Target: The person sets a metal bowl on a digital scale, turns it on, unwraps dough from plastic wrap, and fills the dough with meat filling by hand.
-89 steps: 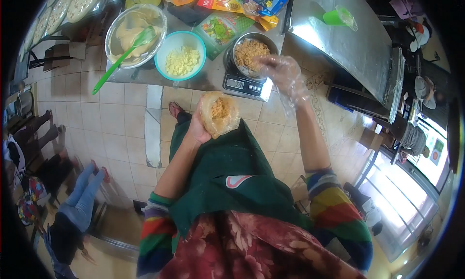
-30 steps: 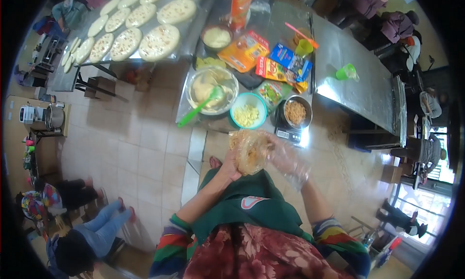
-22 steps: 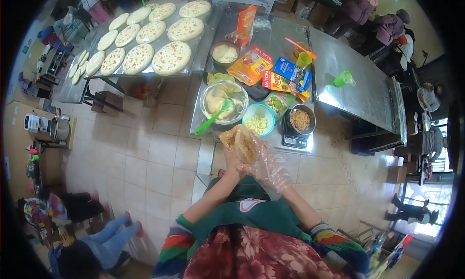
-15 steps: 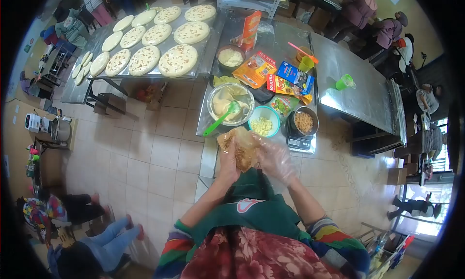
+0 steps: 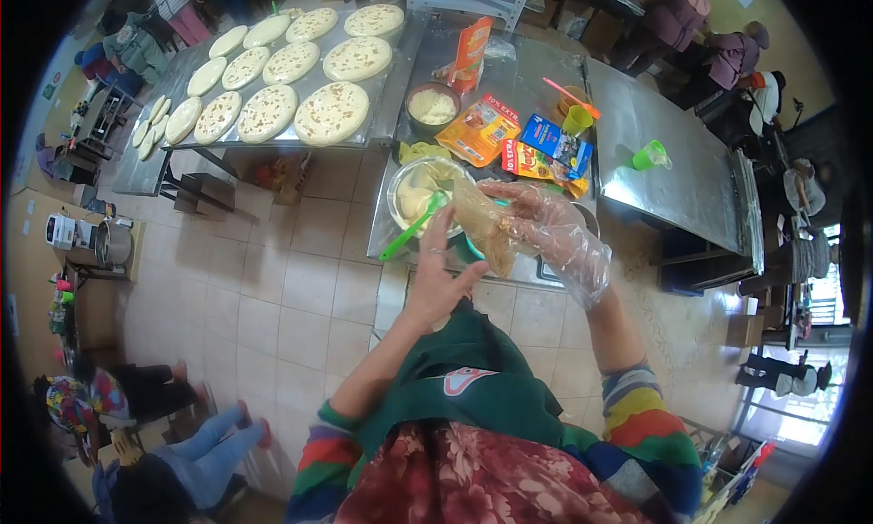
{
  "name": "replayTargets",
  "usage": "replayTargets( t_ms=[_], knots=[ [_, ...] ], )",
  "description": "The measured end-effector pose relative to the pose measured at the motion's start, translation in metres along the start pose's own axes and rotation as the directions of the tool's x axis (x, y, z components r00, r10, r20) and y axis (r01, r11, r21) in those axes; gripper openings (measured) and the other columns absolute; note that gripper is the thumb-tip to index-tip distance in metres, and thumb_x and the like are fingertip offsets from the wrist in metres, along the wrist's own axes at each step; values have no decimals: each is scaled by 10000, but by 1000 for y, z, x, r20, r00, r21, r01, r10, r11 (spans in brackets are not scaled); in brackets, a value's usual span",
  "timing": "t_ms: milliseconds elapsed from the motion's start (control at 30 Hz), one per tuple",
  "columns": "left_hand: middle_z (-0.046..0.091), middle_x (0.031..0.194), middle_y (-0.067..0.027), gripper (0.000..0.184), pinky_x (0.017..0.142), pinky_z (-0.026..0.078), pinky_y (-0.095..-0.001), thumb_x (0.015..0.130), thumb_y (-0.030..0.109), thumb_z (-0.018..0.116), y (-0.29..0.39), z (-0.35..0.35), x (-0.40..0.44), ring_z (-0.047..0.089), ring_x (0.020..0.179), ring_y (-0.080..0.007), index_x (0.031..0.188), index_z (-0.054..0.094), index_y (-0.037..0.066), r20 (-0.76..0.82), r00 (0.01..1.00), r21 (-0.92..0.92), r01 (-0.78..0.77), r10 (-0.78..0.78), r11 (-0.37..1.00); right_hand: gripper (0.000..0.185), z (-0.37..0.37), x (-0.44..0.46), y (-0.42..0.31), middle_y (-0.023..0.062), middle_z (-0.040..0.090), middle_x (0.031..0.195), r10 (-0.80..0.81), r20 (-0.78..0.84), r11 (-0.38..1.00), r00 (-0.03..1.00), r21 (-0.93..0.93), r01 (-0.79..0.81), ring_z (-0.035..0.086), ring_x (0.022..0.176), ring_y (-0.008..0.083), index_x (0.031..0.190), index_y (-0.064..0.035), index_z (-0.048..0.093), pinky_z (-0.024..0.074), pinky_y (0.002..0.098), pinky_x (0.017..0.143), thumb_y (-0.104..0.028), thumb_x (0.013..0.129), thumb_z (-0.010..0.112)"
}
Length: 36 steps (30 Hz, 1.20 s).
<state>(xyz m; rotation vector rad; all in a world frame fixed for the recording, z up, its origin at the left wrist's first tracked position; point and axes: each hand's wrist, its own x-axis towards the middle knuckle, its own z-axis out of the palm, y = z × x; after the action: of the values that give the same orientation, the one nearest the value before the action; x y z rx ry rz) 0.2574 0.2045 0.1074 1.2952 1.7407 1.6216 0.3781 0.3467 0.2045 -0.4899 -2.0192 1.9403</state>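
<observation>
A clear plastic bag with brown crumbs [image 5: 486, 231] hangs in front of me over the table edge. My right hand [image 5: 559, 235], in a clear plastic glove, grips it from the right. Bare, my left hand [image 5: 438, 280] is just left of the bag, fingers stretched upward and thumb apart; it looks free of the bag. Behind the bag is a bowl of cream-coloured mixture [image 5: 395, 197] with a green spatula [image 5: 414, 229] leaning in it. My hands and the bag mostly cover the turquoise-rimmed bowl and the scale.
Behind the bowl lie an orange packet [image 5: 480, 130], a blue packet [image 5: 556, 144] and a bowl of white shreds [image 5: 434, 106]. Several topped dough rounds [image 5: 332, 114] cover the left table. A green cup [image 5: 649, 156] stands on the right table. Other people are around the room.
Both hands have risen toward the table, and the right hand has carried the bag up and right. The left hand has let go of the bag and its fingers have straightened.
</observation>
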Motion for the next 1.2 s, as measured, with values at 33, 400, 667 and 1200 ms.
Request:
replayTargets(
  t_ms=[33,400,667,1200],
  knots=[
    [383,1320,-162,732,1046,185,-497,755,297,684,-2,12,8,363,1228,-304,1325,312,24,-15,1000,80,-20,22,997,452,-5,3,-3,85,549,1150,15,10,1000,1000,-7,-15,551,964,140,1232,-29,500,439,279,870,-158,808,590],
    [646,796,-77,266,1018,96,-572,843,296,536,-39,66,99,598,830,-243,974,631,85,94,937,47,334,-337,942,414,-104,61,18,77,612,919,-237,-105,624,966,-778,68,594,824,178,1188,-123,522,493,307,735,-97,781,590],
    [627,772,-85,262,978,109,-629,844,331,546,-55,88,154,587,821,-283,940,629,102,120,868,236,447,-482,863,451,-119,59,84,142,552,1114,-319,144,292,937,-925,242,552,1004,303,1227,-100,480,458,409,846,-169,797,597],
    [630,929,-72,232,864,392,-300,887,179,538,-67,103,228,563,842,-113,1053,600,29,153,929,19,339,-338,941,120,-235,153,203,98,597,777,-144,-197,571,970,-817,-81,594,750,282,740,-64,619,472,386,679,-184,741,619]
  ],
)
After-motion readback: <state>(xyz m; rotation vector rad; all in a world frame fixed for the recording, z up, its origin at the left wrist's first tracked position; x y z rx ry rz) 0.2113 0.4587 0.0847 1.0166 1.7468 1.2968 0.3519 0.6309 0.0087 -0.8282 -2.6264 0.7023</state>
